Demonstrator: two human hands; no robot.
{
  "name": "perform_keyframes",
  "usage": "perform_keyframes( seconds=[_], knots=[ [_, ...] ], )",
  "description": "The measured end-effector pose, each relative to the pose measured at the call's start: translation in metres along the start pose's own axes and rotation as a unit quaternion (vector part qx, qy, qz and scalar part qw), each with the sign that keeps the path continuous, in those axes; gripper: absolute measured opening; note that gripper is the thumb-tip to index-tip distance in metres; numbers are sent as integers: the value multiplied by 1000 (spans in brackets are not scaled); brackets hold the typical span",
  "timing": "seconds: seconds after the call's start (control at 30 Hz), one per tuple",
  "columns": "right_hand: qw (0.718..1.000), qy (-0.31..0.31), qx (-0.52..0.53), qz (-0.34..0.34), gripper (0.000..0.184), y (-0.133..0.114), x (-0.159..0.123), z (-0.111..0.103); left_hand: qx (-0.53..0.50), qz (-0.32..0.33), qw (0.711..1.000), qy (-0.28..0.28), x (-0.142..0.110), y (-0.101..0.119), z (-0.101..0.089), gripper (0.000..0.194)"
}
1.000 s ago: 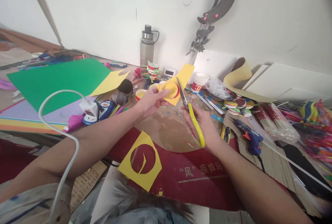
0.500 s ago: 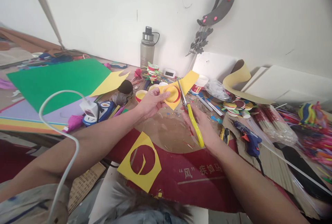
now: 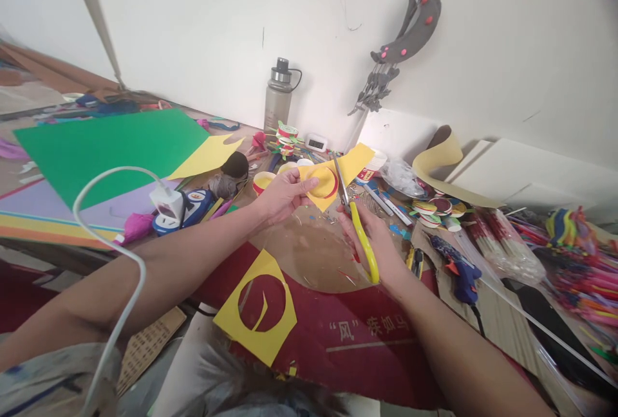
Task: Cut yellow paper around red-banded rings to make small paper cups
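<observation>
My left hand (image 3: pixel 290 193) pinches a piece of yellow paper (image 3: pixel 358 158), the thumb lying on a round yellow piece with a red edge (image 3: pixel 324 184) that sits against the paper. Yellow-handled scissors (image 3: pixel 361 237) are in my right hand (image 3: pixel 379 243), fingers closed around the grips. Their blades point up and away, touching the yellow paper just right of the round piece. Below, a yellow sheet with a round hole (image 3: pixel 276 340) lies on the red board (image 3: pixel 347 365), a thin curved sliver inside the hole.
Green paper (image 3: pixel 116 147) and a power strip with a white cable (image 3: pixel 193 208) lie at left. A bottle (image 3: pixel 277 98) and small paper cups (image 3: pixel 264 181) stand behind. At right are a box cutter (image 3: pixel 415 261), a glue gun (image 3: pixel 461 269) and wrapped sticks (image 3: pixel 502 237).
The view has tilted slightly, so the scene sits a little lower. Both hands keep their holds, and the scissors stay at the yellow paper with little visible movement.
</observation>
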State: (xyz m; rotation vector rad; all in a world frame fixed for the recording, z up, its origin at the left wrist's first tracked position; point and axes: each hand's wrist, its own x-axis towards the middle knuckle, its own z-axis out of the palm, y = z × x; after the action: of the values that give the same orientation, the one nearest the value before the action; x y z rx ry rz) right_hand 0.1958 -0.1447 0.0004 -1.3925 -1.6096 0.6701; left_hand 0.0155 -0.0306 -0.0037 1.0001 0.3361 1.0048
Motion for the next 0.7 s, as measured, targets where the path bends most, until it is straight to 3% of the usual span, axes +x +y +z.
perform_keyframes(
  seconds=[0.3, 0.57, 0.7],
  knots=[
    [1000, 3, 0, 14, 37, -1, -2, 0, -18, 15, 999, 43, -1, 5, 0, 53],
    [1000, -4, 1, 10, 37, 0, -2, 0, -13, 19, 999, 39, 1, 5, -3, 43],
    [1000, -8, -16, 2, 37, 1, 1, -1, 5, 17, 999, 32, 0, 4, -1, 47]
  ],
)
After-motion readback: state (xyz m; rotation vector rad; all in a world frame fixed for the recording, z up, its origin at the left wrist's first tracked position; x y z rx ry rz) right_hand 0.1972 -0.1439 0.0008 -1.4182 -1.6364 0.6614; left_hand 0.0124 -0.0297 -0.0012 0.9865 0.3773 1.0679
